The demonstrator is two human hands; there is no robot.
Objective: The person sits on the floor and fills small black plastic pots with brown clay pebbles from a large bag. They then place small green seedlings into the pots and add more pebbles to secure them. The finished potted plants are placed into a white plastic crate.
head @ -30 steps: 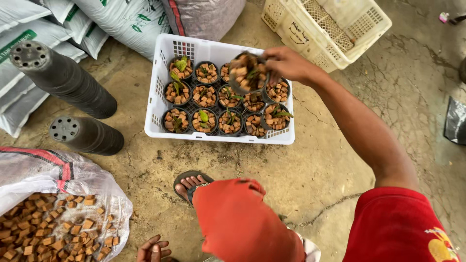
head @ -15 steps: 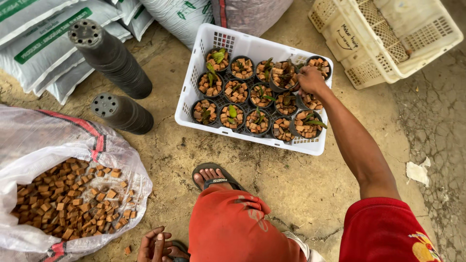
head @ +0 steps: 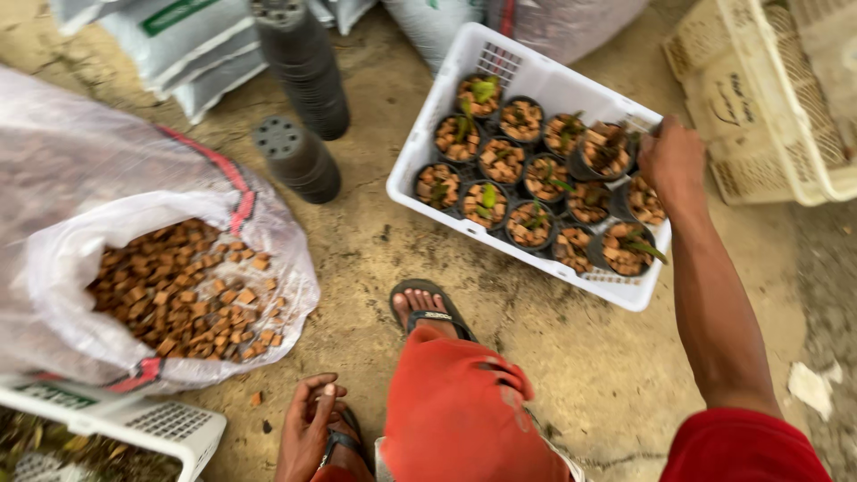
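Seen from above, looking down past red shorts to a bare concrete floor; at the far left an open white woven sack lies on its side, its mouth showing a heap of small brown chunks, with a few loose chunks spilled just beside it; below it, at the bottom left corner, part of a white slotted crate is in view; near the bottom centre the left hand rests low by the person's foot, fingers loosely curled and holding nothing; just right of it a foot in a dark sandal stands on the floor; behind, towards the top, 2 stacks of black plastic pots lie tipped against pale bags; right of centre sits a white plastic basket filled with small black pots of brown chunks, several with green seedlings; at its far right edge the right hand reaches in, fingers closed around the rim of 1 small black pot, which is tilted at the basket's upper right corner, touching its neighbours; further right a cream crate stands near the basket.
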